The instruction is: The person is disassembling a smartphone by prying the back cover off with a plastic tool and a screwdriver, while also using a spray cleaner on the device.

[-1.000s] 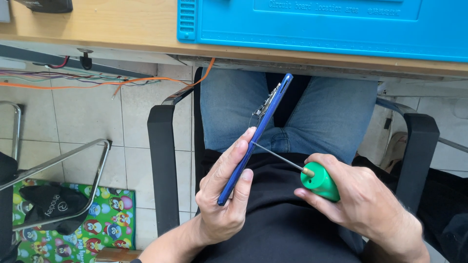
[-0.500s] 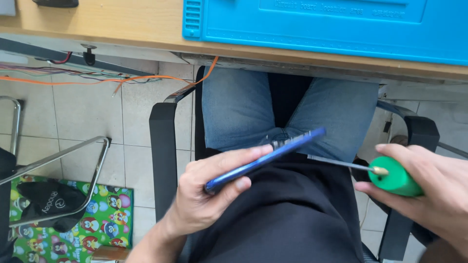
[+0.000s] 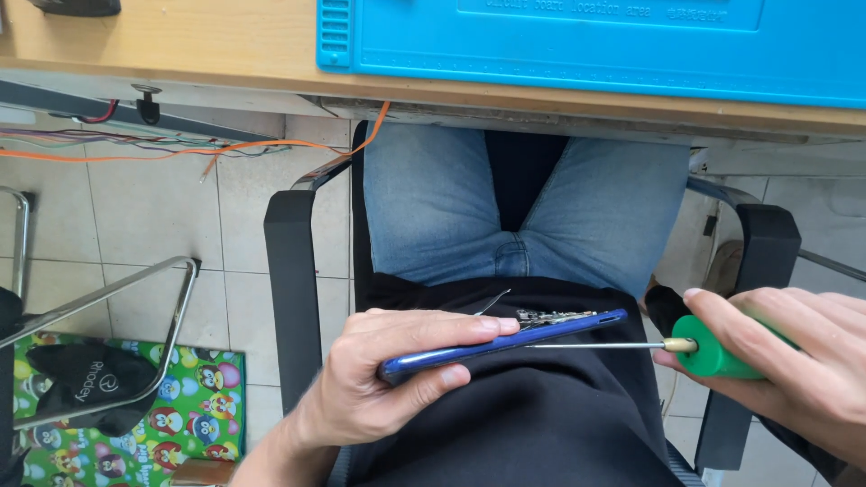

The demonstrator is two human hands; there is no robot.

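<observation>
Blue phone (image 3: 505, 343) edge-on, face hidden | screwdriver (image 3: 686, 346) tip unseen

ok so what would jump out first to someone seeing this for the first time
Low in the middle, the left hand grips a blue phone edge-on over the lap, its open side up with bare parts showing. From the right, the right hand holds a green-handled screwdriver with its thin shaft lying along the phone's lower side. Across the top, a bright blue mat lies on the wooden desk.
</observation>
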